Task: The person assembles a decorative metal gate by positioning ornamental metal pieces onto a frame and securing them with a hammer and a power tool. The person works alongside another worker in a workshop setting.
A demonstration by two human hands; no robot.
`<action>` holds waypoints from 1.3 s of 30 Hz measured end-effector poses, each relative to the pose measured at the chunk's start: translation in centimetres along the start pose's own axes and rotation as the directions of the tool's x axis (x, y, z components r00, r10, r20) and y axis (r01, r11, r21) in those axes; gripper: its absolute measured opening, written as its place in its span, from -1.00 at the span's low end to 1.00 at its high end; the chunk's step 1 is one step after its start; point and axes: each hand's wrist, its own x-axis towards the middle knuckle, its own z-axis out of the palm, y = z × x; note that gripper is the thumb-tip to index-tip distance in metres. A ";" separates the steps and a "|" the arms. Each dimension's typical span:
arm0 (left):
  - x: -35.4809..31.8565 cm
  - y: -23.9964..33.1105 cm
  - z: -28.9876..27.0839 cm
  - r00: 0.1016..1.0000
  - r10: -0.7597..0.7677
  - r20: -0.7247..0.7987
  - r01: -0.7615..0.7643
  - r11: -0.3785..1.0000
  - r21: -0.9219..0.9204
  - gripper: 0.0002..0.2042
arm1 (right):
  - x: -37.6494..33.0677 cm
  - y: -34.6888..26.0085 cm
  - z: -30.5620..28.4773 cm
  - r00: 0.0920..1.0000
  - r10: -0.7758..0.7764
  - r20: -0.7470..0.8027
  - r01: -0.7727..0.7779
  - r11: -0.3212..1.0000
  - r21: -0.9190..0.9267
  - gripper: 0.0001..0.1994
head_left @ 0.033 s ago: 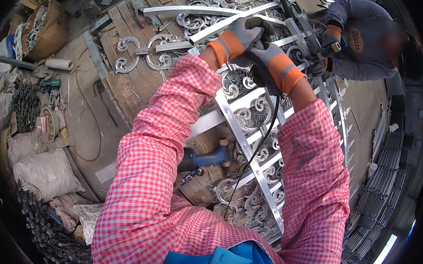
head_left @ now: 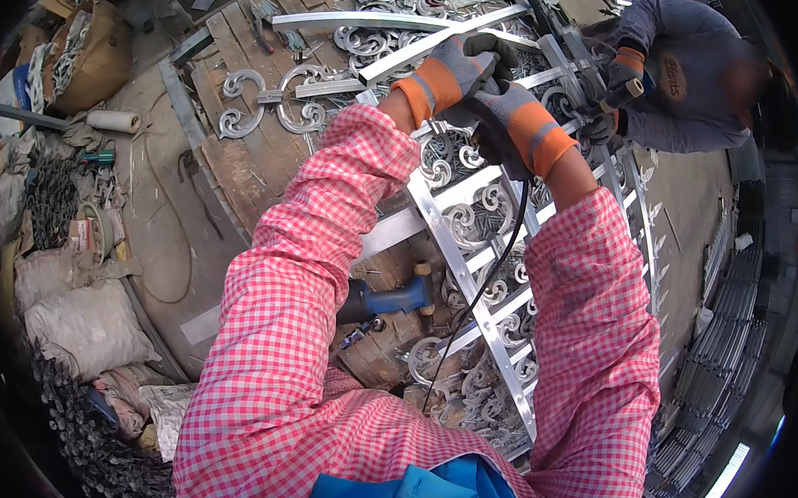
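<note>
Both my hands wear grey, orange-cuffed gloves with dark fingers and meet above a silver metal frame filled with scrolls. My right hand is closed around a black corded power tool; its exact kind is hidden by the gloves. From it a black cord hangs down toward me. My left hand is closed just beside the right one, over a silver square bar. What its fingers grip is hidden.
A co-worker's gloved hand works at the far right of the frame. A blue power tool lies on the wooden tabletop, near loose scroll pieces. Sacks and a cardboard box stand at left; stacked metal bars lie at right.
</note>
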 end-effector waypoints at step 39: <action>-17.5 -14.0 -5.8 0.806 -0.224 -0.547 0.497 -0.245 0.833 -0.62 | -16.0 -3.0 0.6 0.936 0.319 -0.152 -0.054 0.555 0.830 -0.50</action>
